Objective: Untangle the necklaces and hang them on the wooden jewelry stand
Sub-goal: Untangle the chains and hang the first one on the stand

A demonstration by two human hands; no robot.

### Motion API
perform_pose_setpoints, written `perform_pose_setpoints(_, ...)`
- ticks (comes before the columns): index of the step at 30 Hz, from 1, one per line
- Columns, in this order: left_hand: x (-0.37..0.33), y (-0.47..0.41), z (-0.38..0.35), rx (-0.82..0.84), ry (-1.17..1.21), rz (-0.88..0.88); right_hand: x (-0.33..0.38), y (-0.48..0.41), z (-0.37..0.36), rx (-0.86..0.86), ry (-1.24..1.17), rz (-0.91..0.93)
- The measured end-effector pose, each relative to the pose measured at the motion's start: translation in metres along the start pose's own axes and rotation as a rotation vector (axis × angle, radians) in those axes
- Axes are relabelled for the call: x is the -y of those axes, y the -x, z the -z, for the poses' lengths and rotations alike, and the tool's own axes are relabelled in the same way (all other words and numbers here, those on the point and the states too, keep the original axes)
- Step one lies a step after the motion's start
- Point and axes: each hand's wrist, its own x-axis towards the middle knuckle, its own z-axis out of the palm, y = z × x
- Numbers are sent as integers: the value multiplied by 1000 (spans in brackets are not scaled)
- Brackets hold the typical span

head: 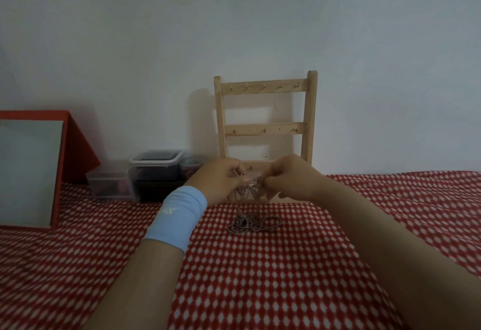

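Note:
A tangle of thin silvery necklaces lies partly on the red-and-white cloth, and strands rise from it to my hands. My left hand, with a light blue wristband, pinches the upper part of the tangle. From the other side my right hand pinches the same knot. Both hands are held just in front of the lowest bar of the wooden jewelry stand. The stand is upright against the white wall, and nothing hangs on the small hooks of its visible bars.
Clear plastic boxes with dark contents sit left of the stand by the wall. A red-framed board leans at the far left. The red-and-white patterned cloth covers the whole surface.

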Motion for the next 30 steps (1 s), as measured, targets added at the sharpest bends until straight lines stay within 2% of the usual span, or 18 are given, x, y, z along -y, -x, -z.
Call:
perform_pose_setpoints(2, 1, -1, 5, -27, -15, -23, -3, 2, 7, 32, 64, -49)
perform_pose_setpoints(4, 3, -2, 11, -64, 19, -31, -8, 6, 12, 140, 199, -89)
perform_pose_setpoints(6, 4, -2, 12, -82, 98, -22, -5, 9, 10, 168, 241, -66)
perform_pose_setpoints(8, 5, -3, 8, -86, 219, -9, -2, 7, 6, 117, -34, -7)
perform_pose_setpoints(10, 2, -3, 0, -101, 299, 12, 5, 5, 2, 136, -339, 26)
perform_pose_setpoints(13, -3, -1, -8, -64, 525, 71, 6, 2, -4, 3, -303, 76)
perform_pose_setpoints(14, -2, -1, -8, -50, 526, 80, 5, 1, -6, -39, -327, 63)
perform_pose_setpoints(16, 1, 1, -5, 5, 383, 69, 2, -2, -6, -85, -496, 11)
perform_pose_setpoints(20, 4, 7, 4, 126, 184, 105, 2, -7, -4, -113, -992, -71)
perform_pose_setpoints(24, 9, 9, 22, 157, 25, 147, 6, -7, -12, -14, -1306, -91)
perform_pose_setpoints(27, 14, 11, 33, 164, 101, 182, 5, -6, -12, -30, -1210, -110)
perform_pose_setpoints(30, 11, 13, 32, 265, 18, 157, -4, -3, -5, -125, -793, -136)
